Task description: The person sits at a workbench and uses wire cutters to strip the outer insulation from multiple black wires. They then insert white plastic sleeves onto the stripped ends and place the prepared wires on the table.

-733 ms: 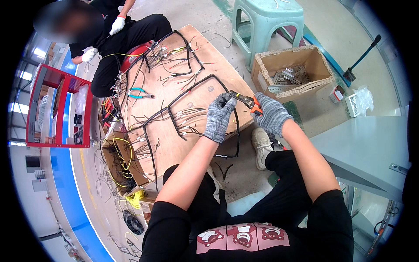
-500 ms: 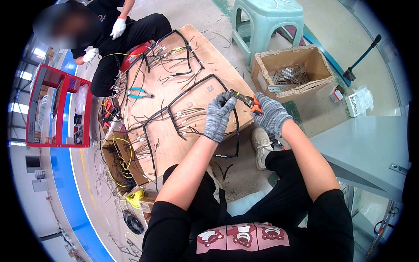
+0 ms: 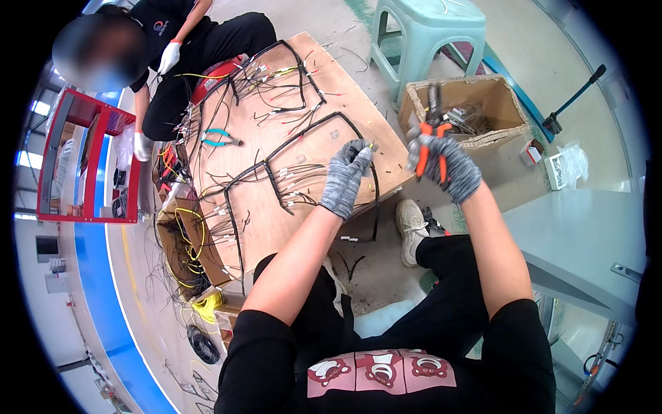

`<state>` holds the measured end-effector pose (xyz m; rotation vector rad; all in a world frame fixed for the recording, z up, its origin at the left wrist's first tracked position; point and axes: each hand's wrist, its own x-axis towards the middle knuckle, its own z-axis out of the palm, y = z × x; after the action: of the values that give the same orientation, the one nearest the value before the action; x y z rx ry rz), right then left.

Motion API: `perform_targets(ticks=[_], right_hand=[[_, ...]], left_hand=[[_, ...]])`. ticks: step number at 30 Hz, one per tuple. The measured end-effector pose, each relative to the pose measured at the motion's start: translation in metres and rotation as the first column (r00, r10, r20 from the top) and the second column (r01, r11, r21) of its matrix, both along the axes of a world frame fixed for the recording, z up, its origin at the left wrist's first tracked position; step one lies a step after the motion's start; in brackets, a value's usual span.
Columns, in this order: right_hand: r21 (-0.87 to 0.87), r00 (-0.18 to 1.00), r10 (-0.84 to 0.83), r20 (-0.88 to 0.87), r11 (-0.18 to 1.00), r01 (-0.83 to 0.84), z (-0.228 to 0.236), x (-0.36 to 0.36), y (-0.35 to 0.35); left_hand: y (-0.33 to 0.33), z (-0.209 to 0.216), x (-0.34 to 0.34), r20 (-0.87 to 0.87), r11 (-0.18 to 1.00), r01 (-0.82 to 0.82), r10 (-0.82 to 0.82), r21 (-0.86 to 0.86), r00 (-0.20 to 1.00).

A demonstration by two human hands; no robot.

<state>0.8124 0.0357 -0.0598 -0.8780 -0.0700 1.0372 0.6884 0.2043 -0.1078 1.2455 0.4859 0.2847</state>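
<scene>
My left hand (image 3: 347, 177), in a grey knit glove, is closed in a pinch over the right part of the wooden board. A small yellow-tipped wire end (image 3: 373, 145) pokes out of its fingertips. My right hand (image 3: 448, 168), gloved alike, grips pliers (image 3: 427, 130) with orange-and-black handles and dark jaws pointing up. The pliers are clear of the wire end. Beneath my left hand runs a black taped wire harness (image 3: 314, 132), with several short branches carrying white labels. Its right end hangs over the board's edge.
On the wooden board (image 3: 269, 228) lie teal-handled pliers (image 3: 222, 138) and a second harness (image 3: 301, 76). A co-worker in white gloves (image 3: 169, 58) sits at far left. Right of the board stand a cardboard box (image 3: 514, 123) of metal parts, a pale green stool (image 3: 431, 27) and a grey surface (image 3: 579, 234).
My right hand has drawn the pliers back to the right from my left fingertips, turning the jaws upward. My left hand stays nearly in place. The co-worker's lower hand has dropped.
</scene>
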Motion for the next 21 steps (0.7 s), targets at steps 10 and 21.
perform_targets(ticks=[10,21], right_hand=[[-0.397,0.543,0.238,0.805,0.897,0.195,-0.023,-0.005,0.016],[-0.438,0.398,0.312,0.863,0.854,0.281,-0.006,-0.013,0.033]], left_hand=[[-0.004,0.004,0.008,0.183,0.977,-0.009,0.048,-0.211,0.982],[0.001,0.007,0.003,0.07,0.982,-0.095,0.108,-0.161,0.992]])
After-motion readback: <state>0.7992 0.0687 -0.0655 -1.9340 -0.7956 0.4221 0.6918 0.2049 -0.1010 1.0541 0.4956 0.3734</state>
